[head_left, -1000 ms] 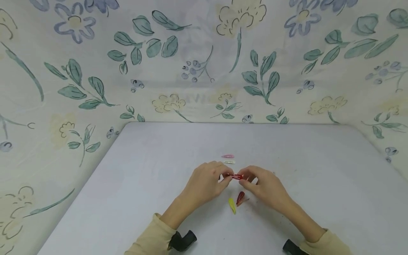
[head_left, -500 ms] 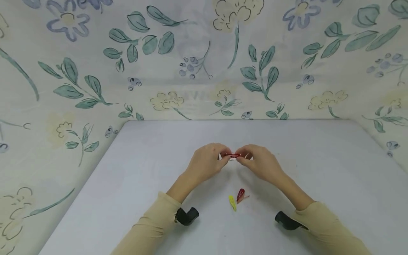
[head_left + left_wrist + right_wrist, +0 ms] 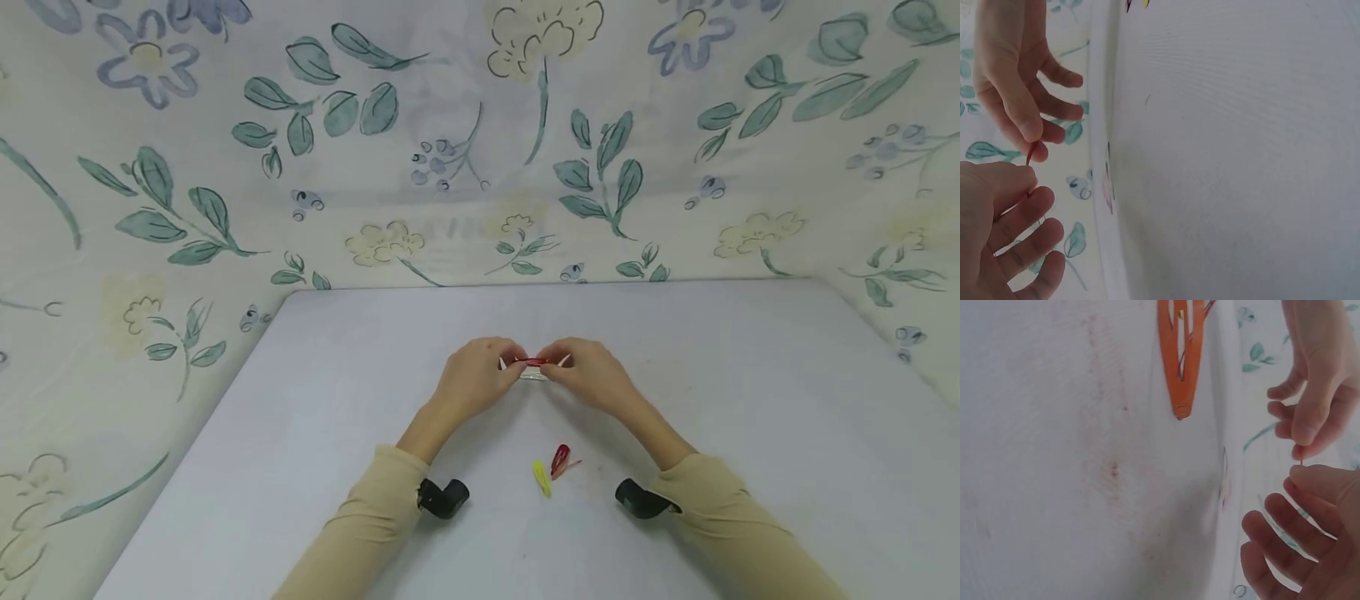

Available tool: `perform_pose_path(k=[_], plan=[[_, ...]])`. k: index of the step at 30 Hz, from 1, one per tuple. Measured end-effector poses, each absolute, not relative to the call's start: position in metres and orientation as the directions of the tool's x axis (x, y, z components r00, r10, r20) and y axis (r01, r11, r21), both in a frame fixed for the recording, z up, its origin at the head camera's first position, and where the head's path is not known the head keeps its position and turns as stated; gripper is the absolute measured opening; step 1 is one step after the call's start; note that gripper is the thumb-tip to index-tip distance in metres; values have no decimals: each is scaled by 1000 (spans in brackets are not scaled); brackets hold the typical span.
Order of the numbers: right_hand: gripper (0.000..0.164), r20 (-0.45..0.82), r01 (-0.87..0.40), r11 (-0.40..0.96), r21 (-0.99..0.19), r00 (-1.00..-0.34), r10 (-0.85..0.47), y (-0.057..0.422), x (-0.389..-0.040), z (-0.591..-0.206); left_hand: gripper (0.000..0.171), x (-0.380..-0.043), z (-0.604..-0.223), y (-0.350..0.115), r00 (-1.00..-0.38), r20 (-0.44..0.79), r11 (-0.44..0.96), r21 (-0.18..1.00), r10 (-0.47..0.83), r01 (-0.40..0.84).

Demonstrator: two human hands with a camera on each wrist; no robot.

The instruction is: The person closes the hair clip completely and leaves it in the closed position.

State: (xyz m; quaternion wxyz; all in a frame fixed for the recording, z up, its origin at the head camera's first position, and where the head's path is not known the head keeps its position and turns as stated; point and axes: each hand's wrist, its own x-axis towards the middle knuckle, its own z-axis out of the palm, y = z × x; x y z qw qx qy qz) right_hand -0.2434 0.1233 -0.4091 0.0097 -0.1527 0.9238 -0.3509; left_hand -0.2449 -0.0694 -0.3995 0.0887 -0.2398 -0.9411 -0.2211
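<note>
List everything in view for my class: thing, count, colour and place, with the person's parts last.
Held clip: 1, red, pinched at both ends
White clip: 1, white, just below the held clip in the head view
Pink thing: 1, pink, on the table; too slanted to identify
Yellow clip: 1, yellow, table, nearer the person
Loose red clip: 1, red, right of the yellow one
Orange clip: 1, orange, by the loose red one
Table: 1, white, under everything
Flowered cloth: pale, patterned, behind the table
Wrist cameras: 2, black, one per wrist
Sleeves: 2, beige, forearms
Left fingers: one hand, bare, held clip's left end
Right fingers: one hand, bare, its right end
</note>
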Motion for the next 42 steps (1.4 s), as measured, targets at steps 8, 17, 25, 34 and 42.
perform_pose_path(k=[8, 17, 25, 34, 42], plan=[[22, 70, -256, 706, -661, -957, -281, 125, -245, -417, 12, -250, -412, -68, -891, 225, 794, 404, 395, 454], [17, 24, -219, 685, -695, -959, -283, 126, -245, -425, 13, -248, -418, -69, -920, 135, 793, 470, 369, 387], [15, -23, -206, 705, -679, -954, -300, 124, -247, -431, 6, -248, -429, -71, -914, 115, 772, 500, 390, 392], [13, -14, -206, 711, -672, -957, -291, 120, -248, -438, 6, -248, -434, -73, -912, 114, 755, 525, 394, 392], [14, -12, -224, 722, -655, -952, -306, 120, -247, -437, 4, -249, -437, -73, -910, 114, 746, 537, 398, 393]])
